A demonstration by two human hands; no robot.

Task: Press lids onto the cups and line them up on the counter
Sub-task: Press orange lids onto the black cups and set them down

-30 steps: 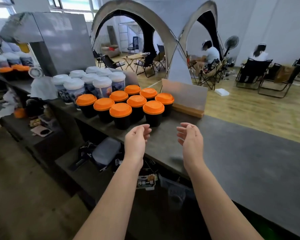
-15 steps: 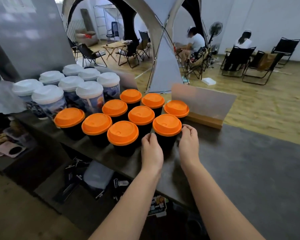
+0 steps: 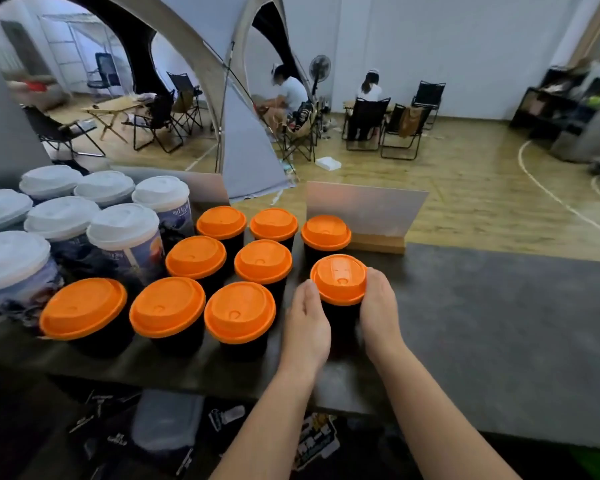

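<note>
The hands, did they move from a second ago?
Yes. Both went forward over the counter: the left hand and right hand now clasp the rightmost front cup.

Both hands clasp one black cup (image 3: 340,317) with an orange lid (image 3: 338,278) on the dark bench (image 3: 482,323): left hand (image 3: 307,323) and right hand (image 3: 378,306) on opposite sides. Eight more orange-lidded cups (image 3: 238,315) stand just left; white-lidded cups (image 3: 125,233) sit beyond them.
</note>
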